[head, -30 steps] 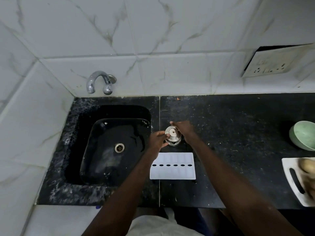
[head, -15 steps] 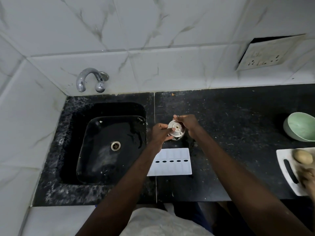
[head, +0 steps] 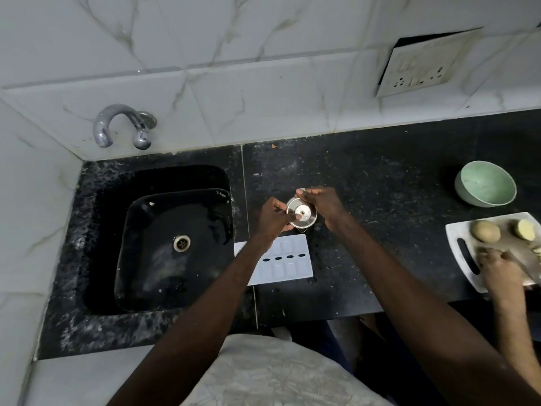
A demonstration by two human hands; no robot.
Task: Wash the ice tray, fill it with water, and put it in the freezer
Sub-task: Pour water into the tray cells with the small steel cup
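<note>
A white ice tray (head: 288, 263) lies flat on the black counter (head: 380, 177), just right of the sink (head: 172, 250); my left forearm covers its left part. Above the tray both hands hold a small round steel container with a lid (head: 301, 213). My left hand (head: 270, 219) grips its left side with the thumb on the lid. My right hand (head: 320, 202) pinches its upper right edge. A curved steel tap (head: 118, 127) sticks out of the tiled wall over the sink; no water is running.
A pale green bowl (head: 486, 187) stands at the right of the counter. Below it a white cutting board (head: 465, 250) carries potatoes (head: 486, 230), and another person's hand (head: 500, 271) works there. A socket plate (head: 421, 68) sits on the wall.
The steel container has stayed between both hands above the tray, my fingers shifting slightly on its lid. The view has drifted left and down. Another person's hand has come into view at the cutting board.
</note>
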